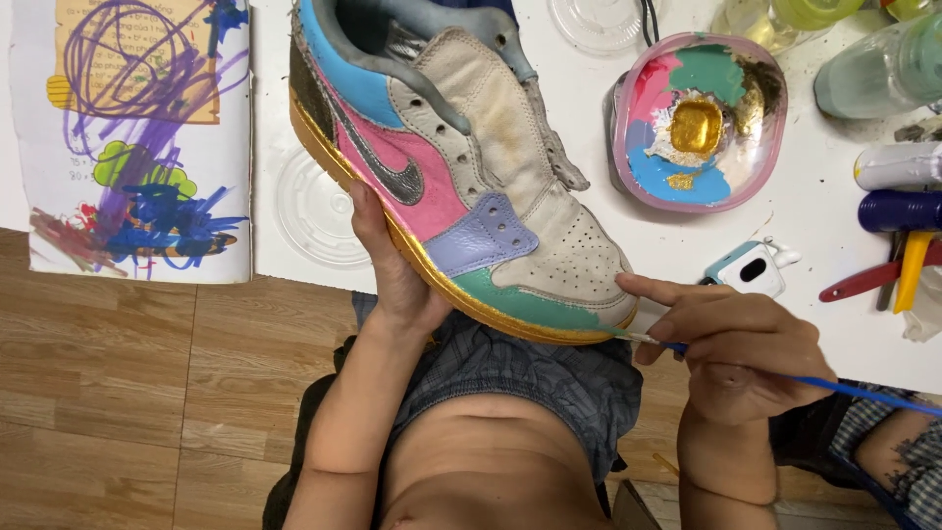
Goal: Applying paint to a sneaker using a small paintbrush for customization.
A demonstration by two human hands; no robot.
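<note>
Both grips are closed on something: the left hand clasps the underside of a multicoloured low-top leather sneaker with a gold-painted sole edge, fingers curled up along its side, while the right hand pinches a thin blue-handled paintbrush between thumb and fingers. The forefinger of that hand stretches out and touches the toe of the shoe, and the brush tip meets the gold sole edge just below the green panel at the toe. The shoe is held tilted on its side above the person's lap, its heel over the white bench and its toe past the bench's near edge. It has blue, pink, lilac and green panels, a dark metallic side stripe and an off-white perforated toe.

Just right of the shoe on the bench lies a shallow pink-rimmed plastic lid used as a palette, with patches of pink, green, blue and gold paint. Near the right hand sits a small white and teal case. Paint bottles and a red tool lie at the far right edge. A clear round plastic lid rests left of the shoe, and beyond it a white paper sheet covered in purple and blue scribbles. Wooden floor shows below.
</note>
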